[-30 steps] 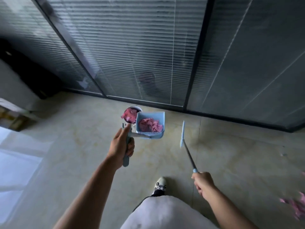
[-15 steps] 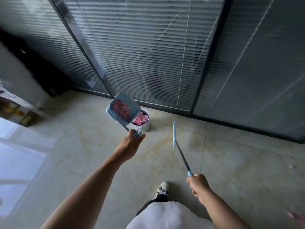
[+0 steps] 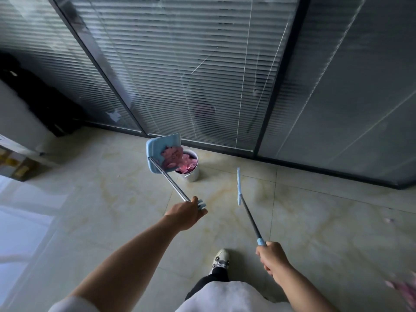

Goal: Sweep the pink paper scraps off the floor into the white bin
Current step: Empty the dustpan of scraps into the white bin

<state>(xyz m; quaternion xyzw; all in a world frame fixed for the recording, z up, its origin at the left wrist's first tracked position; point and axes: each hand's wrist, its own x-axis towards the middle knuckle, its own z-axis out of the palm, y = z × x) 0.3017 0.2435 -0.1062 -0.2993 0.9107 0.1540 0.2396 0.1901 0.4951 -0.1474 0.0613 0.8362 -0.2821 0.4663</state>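
Note:
My left hand [image 3: 185, 212] grips the metal handle of a blue dustpan [image 3: 157, 149], which is tipped steeply above the white bin [image 3: 192, 174]. Pink paper scraps [image 3: 172, 155] slide from the pan toward the bin, which holds more pink scraps [image 3: 188, 166]. My right hand [image 3: 271, 255] holds the handle end of a thin blue broom [image 3: 239, 188], raised off the floor to the right of the bin. A few pink scraps [image 3: 403, 289] lie blurred on the floor at the lower right, and one small scrap [image 3: 388, 220] lies further off.
A glass wall with blinds [image 3: 202, 75] runs behind the bin. Dark furniture [image 3: 33, 97] and a low shelf [image 3: 15, 163] stand at the left. My white shoe [image 3: 220, 258] is on the beige tiled floor [image 3: 112, 199] between my arms.
My left hand has swung the dustpan from level to steeply tilted over the bin, and the scraps are sliding out. The broom stayed raised in my right hand.

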